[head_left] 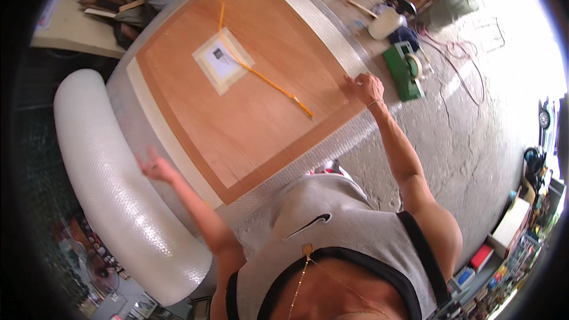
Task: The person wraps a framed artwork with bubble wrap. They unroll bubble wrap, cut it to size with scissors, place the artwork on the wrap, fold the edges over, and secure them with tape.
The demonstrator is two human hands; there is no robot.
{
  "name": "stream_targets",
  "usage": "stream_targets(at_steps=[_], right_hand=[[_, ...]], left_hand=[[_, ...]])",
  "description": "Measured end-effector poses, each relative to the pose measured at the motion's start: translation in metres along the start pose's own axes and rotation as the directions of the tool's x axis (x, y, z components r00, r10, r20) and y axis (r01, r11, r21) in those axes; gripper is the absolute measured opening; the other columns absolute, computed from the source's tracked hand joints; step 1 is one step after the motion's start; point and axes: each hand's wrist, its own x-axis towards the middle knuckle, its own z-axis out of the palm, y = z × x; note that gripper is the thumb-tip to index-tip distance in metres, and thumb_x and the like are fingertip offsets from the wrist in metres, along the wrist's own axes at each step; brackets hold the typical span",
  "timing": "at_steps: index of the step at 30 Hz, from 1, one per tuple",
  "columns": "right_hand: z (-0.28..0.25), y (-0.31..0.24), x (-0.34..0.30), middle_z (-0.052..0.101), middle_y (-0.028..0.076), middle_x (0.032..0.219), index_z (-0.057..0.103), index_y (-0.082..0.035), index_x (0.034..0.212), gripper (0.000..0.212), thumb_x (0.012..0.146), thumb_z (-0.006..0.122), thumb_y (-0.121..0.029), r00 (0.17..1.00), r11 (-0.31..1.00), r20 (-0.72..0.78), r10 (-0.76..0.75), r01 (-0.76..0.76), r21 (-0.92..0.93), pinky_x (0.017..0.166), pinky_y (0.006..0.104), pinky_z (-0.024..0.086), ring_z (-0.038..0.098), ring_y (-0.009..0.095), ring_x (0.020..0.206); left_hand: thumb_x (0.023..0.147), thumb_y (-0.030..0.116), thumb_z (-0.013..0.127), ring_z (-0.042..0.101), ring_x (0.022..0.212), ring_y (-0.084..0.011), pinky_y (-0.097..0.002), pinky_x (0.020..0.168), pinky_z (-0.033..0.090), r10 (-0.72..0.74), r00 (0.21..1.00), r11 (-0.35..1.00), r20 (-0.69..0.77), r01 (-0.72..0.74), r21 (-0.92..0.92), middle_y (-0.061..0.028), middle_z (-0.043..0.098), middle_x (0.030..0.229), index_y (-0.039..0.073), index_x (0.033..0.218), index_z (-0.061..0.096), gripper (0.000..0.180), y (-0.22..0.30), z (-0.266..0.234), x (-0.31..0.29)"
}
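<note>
A large brown wooden panel (272,124) with pale edge strips lies flat on bubble wrap (332,148). A yellow-orange cord (261,75) trails across it, passing over a taped-down white paper label (220,62). My left hand (157,166), a little blurred, has its fingers spread between the panel's left edge and a thick roll of bubble wrap (112,184). At the panel's right corner is my right hand (368,88), its fingers curled together at the edge; whatever lies between them is hidden.
Right of the panel stands a green tape dispenser (405,71) with a tape roll, near a white container (385,24). A hose or cable (468,62) loops over the concrete floor. Wood scraps (115,6) are piled at the far left; a fan (102,274) stands lower left.
</note>
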Motion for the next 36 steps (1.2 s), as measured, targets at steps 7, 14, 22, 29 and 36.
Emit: stream_targets(at_steps=[7,14,22,29,36], right_hand=[[0.012,0.065,-0.052,0.066,0.012,0.084,0.070,-0.003,0.093,0.038,0.076,0.072,-0.038,0.998,0.866,-0.049,0.033,-0.004,0.500,0.072,0.0338,0.049,0.063,0.022,0.076],[0.029,0.090,-0.080,0.057,0.011,0.099,0.058,-0.007,0.122,0.053,0.080,0.069,-0.038,0.989,0.861,-0.006,-0.149,0.133,0.491,0.078,0.0324,0.046,0.057,0.020,0.088],[0.053,0.123,-0.057,0.053,0.008,0.097,0.048,-0.011,0.133,0.059,0.082,0.069,-0.031,0.934,0.818,0.090,-0.346,0.254,0.516,0.073,0.0294,0.045,0.052,0.017,0.079],[0.060,0.119,-0.048,0.062,0.007,0.092,0.052,-0.013,0.130,0.054,0.082,0.067,-0.033,0.968,0.830,0.086,-0.236,0.155,0.535,0.073,0.0308,0.047,0.057,0.015,0.081],[0.043,0.113,-0.053,0.063,0.007,0.092,0.051,-0.011,0.130,0.056,0.082,0.066,-0.035,0.944,0.852,0.120,-0.307,0.217,0.476,0.076,0.0309,0.045,0.056,0.016,0.085]], left_hand=[[0.086,0.045,0.054,0.047,0.118,-0.0269,-0.0380,0.100,0.034,-0.243,0.836,0.960,0.492,0.135,0.246,-0.0163,0.048,0.130,-0.002,0.124,0.050,0.060,-0.094,-0.051,-0.053],[0.077,0.033,0.074,0.052,0.108,-0.0247,-0.0340,0.089,0.043,-0.302,0.828,0.953,0.473,0.243,0.182,-0.0138,0.055,0.119,-0.004,0.116,0.053,0.057,-0.144,-0.068,-0.164],[0.083,0.018,0.069,0.051,0.111,-0.0187,-0.0295,0.096,0.037,-0.131,0.829,0.896,0.543,0.333,-0.292,-0.0068,0.055,0.122,0.002,0.128,0.050,0.052,-0.131,-0.081,-0.194],[0.080,0.013,0.071,0.053,0.111,-0.0162,-0.0275,0.096,0.038,-0.151,0.820,0.872,0.552,0.374,-0.317,-0.0068,0.058,0.123,0.002,0.131,0.048,0.057,-0.141,-0.086,-0.196],[0.083,0.015,0.068,0.052,0.113,-0.0147,-0.0266,0.096,0.038,-0.139,0.817,0.829,0.560,0.405,-0.386,-0.0074,0.057,0.124,0.002,0.129,0.050,0.051,-0.147,-0.078,-0.190]])
